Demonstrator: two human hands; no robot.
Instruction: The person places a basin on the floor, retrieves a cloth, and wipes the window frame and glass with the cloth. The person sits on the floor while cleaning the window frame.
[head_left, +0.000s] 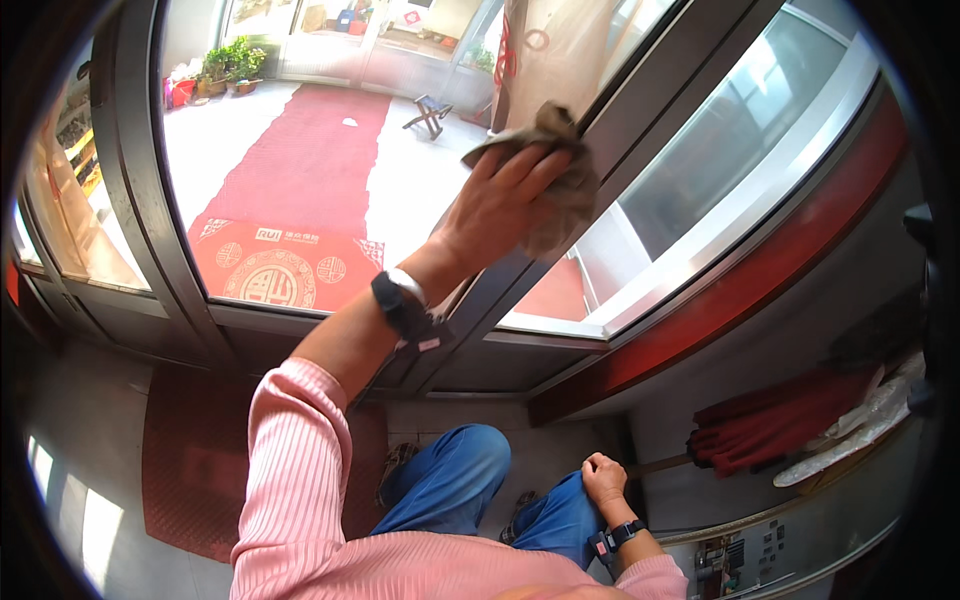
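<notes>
My left hand is stretched upward and presses a crumpled brownish-grey cloth. The cloth lies against the right side of a glazed door, where the glass pane meets the grey metal frame. Its far end is slightly blurred. My right hand rests on my bent right knee with its fingers curled together, and nothing shows in it. Both wrists wear dark straps with small devices attached.
Beyond the glass are a long red mat, a folding stool and potted plants. Indoors, a dark red mat lies by the door. At the right are a red cloth bundle and a glass-topped surface.
</notes>
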